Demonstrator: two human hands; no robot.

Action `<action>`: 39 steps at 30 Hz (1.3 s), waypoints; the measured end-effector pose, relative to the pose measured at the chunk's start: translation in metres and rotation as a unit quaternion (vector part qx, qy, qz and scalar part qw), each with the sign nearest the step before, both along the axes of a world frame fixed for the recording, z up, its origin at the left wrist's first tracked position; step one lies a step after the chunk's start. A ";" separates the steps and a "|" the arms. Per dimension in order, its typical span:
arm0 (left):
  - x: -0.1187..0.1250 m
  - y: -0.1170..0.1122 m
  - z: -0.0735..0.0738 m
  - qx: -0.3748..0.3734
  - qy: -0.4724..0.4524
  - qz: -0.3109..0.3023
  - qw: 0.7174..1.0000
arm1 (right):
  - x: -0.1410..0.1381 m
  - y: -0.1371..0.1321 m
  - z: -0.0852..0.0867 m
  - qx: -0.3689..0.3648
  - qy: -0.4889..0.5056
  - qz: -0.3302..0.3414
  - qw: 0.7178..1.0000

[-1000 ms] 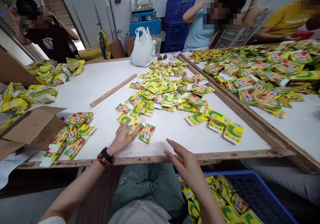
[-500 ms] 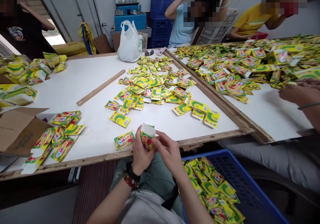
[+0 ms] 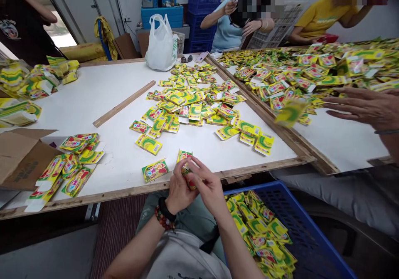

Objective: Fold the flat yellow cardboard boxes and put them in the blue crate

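Note:
Between both hands, at the table's near edge, is a small yellow, green and red printed carton [image 3: 184, 155]. My left hand [image 3: 180, 189] is closed around its left side, a dark band and a beaded bracelet on the wrist. The fingers of my right hand [image 3: 207, 183] are bent over the carton's right side and upper part, hiding much of it. Just left of the hands, a similar flat carton [image 3: 155, 170] lies on the white table [image 3: 120, 150]. Beyond them spreads a loose pile of the same cartons [image 3: 187, 98].
A blue crate [image 3: 311, 220] full of cartons stands at lower right. Left are an open cardboard box [image 3: 28, 158] and stacked cartons [image 3: 77, 179]. A wooden strip [image 3: 124, 103] and a plastic bag [image 3: 162, 46] lie farther back. At right, a co-worker's hand [image 3: 364, 108] is near a blurred carton [image 3: 291, 112].
The white end flap that stood up on my carton no longer shows; my fingers now cover its top. The co-worker's hand at right has opened, with a carton in the air beside it.

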State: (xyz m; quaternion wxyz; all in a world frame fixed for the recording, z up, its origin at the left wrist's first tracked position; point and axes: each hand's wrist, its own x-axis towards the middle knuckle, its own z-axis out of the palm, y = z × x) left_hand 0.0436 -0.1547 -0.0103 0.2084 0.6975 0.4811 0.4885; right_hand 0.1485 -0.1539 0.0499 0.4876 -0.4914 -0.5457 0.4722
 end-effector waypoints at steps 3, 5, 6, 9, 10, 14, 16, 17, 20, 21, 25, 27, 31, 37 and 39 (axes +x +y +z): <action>0.001 0.000 0.003 -0.053 -0.005 -0.021 0.998 | 0.000 -0.006 -0.001 0.035 -0.067 -0.005 0.997; 0.001 0.000 0.002 -0.057 0.003 -0.021 0.998 | 0.001 -0.005 -0.001 0.020 -0.105 -0.036 0.994; 0.001 0.000 0.000 -0.055 0.008 -0.015 0.998 | 0.002 -0.004 0.000 0.009 -0.118 -0.041 0.992; 0.001 0.000 -0.006 -0.056 0.028 -0.001 0.998 | 0.006 0.003 0.004 -0.010 -0.111 -0.007 0.994; 0.002 0.000 -0.008 -0.058 0.033 0.003 0.998 | 0.008 0.005 0.006 -0.015 -0.102 0.006 0.995; 0.005 -0.001 -0.004 -0.084 -0.007 0.008 0.996 | 0.005 0.009 0.008 0.020 -0.130 0.088 0.987; 0.002 0.000 0.005 -0.090 -0.035 -0.004 0.995 | 0.001 0.006 0.007 0.068 -0.173 0.115 0.976; -0.002 0.000 0.012 -0.085 -0.031 -0.021 0.996 | 0.002 0.002 0.007 0.090 -0.191 0.115 0.971; -0.029 0.007 0.030 -0.055 0.075 -0.072 0.993 | 0.024 -0.016 0.005 0.107 -0.225 0.065 0.966; -0.043 0.010 0.035 -0.056 0.132 -0.071 0.987 | 0.038 -0.023 0.005 0.089 -0.247 0.035 0.964; -0.096 0.029 0.038 -0.149 0.328 -0.013 0.933 | 0.097 -0.038 0.000 0.004 -0.398 -0.096 0.913; -0.110 0.037 0.035 -0.181 0.376 -0.033 0.908 | 0.101 -0.035 -0.004 0.013 -0.394 -0.093 0.914; -0.105 0.037 0.036 -0.123 0.293 0.029 0.948 | 0.046 -0.020 -0.004 0.012 -0.196 0.009 0.980; -0.041 0.002 0.019 -0.044 0.061 0.046 0.996 | -0.031 -0.006 0.000 -0.070 0.085 0.034 0.993; -0.020 -0.006 0.006 0.040 0.036 0.074 0.996 | -0.031 -0.002 -0.002 -0.112 0.166 0.001 0.980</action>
